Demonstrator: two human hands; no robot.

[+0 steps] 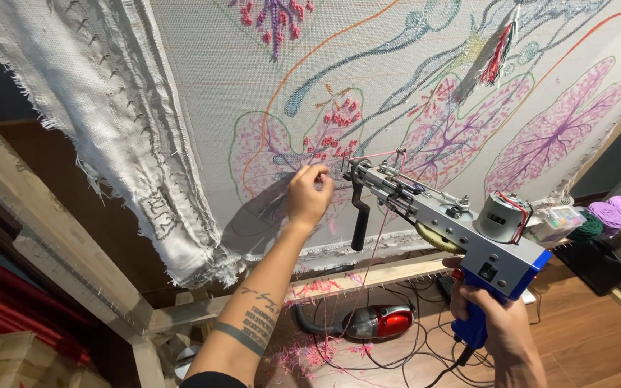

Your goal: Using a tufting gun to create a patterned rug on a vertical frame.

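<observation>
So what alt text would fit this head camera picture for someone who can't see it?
A person's right hand holds a blue tufting gun against a stretched cloth with flower outlines, while the left hand pinches pink yarn near its tip. A red vacuum cleaner lies on the floor below.

right hand grips the blue handle of the tufting gun; its needle meets the stretched cloth. left hand pinches pink yarn beside the needle.
</observation>
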